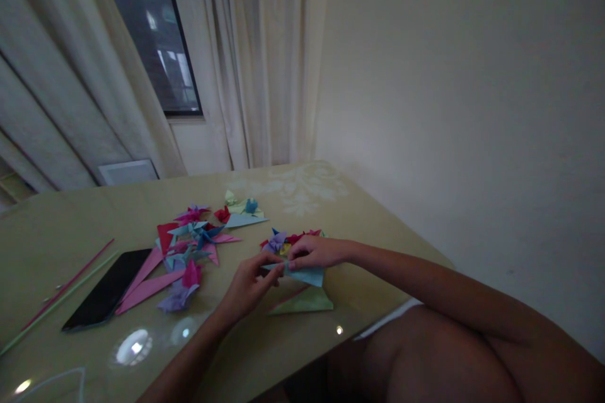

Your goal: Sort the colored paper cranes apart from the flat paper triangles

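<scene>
A light blue folded paper point(309, 276) is pinched between both my hands, just above the table. My left hand point(250, 282) grips its narrow left end with thumb and fingers. From above, my right hand point(309, 252) presses finger and thumb on the paper's middle. Below it, a pale green folded paper point(307, 301) lies flat on the table. Right behind my fingers sits a small cluster of folded paper pieces point(275, 242) in purple, red, yellow and blue, partly hidden by my right hand.
More folded papers point(191, 239) in pink, blue, red and purple are heaped left of my hands. A black phone point(111, 289) lies beside them, with a pink strip point(70, 283) and a green strip point(61, 302) further left. The glossy table point(378, 227) meets a wall at the right.
</scene>
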`<action>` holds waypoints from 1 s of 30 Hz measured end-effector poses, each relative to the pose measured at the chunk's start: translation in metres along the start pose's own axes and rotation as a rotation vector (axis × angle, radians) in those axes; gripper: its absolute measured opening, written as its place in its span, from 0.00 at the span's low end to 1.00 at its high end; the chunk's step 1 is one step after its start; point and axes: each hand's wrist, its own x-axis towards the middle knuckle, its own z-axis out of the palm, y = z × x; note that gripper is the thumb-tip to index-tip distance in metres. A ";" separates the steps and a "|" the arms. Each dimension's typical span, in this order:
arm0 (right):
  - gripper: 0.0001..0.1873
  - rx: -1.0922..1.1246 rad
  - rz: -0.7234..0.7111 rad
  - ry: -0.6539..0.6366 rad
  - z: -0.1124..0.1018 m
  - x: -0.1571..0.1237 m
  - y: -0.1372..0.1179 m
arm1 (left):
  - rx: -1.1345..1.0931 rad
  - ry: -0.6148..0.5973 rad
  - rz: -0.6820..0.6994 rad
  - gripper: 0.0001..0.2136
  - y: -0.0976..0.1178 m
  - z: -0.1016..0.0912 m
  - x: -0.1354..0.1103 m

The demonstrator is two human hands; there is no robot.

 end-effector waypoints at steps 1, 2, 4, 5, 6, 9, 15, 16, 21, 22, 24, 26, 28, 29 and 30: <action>0.18 -0.010 0.010 -0.012 0.000 0.000 0.003 | 0.083 0.003 0.073 0.15 -0.001 -0.001 -0.001; 0.18 -0.014 0.020 -0.025 0.000 -0.001 0.005 | 0.165 0.010 0.152 0.13 -0.003 -0.002 -0.002; 0.19 -0.017 0.032 -0.052 0.002 -0.003 0.008 | 0.297 0.010 0.292 0.10 -0.005 -0.003 -0.004; 0.19 -0.015 0.032 -0.067 0.004 -0.004 0.008 | 0.347 -0.004 0.344 0.09 -0.006 -0.003 -0.006; 0.20 -0.011 0.032 -0.080 0.006 -0.005 0.008 | 0.392 -0.032 0.384 0.09 -0.007 -0.002 -0.007; 0.22 -0.002 0.030 -0.106 0.011 -0.008 0.007 | 0.504 -0.132 0.452 0.09 -0.006 -0.001 -0.010; 0.20 -0.138 0.049 -0.113 0.016 -0.009 0.004 | 0.708 -0.258 0.463 0.08 -0.009 0.003 -0.011; 0.20 -0.187 0.056 -0.104 0.017 -0.009 0.004 | 0.734 -0.276 0.444 0.08 -0.010 0.004 -0.011; 0.26 -0.498 0.028 -0.086 0.025 -0.009 -0.002 | 0.770 -0.379 0.299 0.07 -0.008 0.004 -0.011; 0.28 -0.562 0.011 -0.081 0.026 -0.010 -0.004 | 0.770 -0.399 0.263 0.08 -0.007 0.004 -0.011; 0.29 -0.657 -0.013 -0.072 0.027 -0.011 -0.008 | 0.780 -0.428 0.193 0.08 -0.004 0.004 -0.011; 0.28 -0.696 -0.016 -0.076 0.026 -0.011 -0.011 | 0.795 -0.447 0.144 0.10 -0.001 0.003 -0.010; 0.29 -0.716 -0.006 -0.096 0.027 -0.011 -0.012 | 0.801 -0.458 0.125 0.13 0.000 0.003 -0.011; 0.30 -0.729 0.001 -0.109 0.028 -0.010 -0.012 | 0.804 -0.459 0.126 0.14 0.000 0.004 -0.011; 0.32 -0.745 0.009 -0.120 0.029 -0.010 -0.012 | 0.805 -0.458 0.132 0.15 -0.001 0.004 -0.012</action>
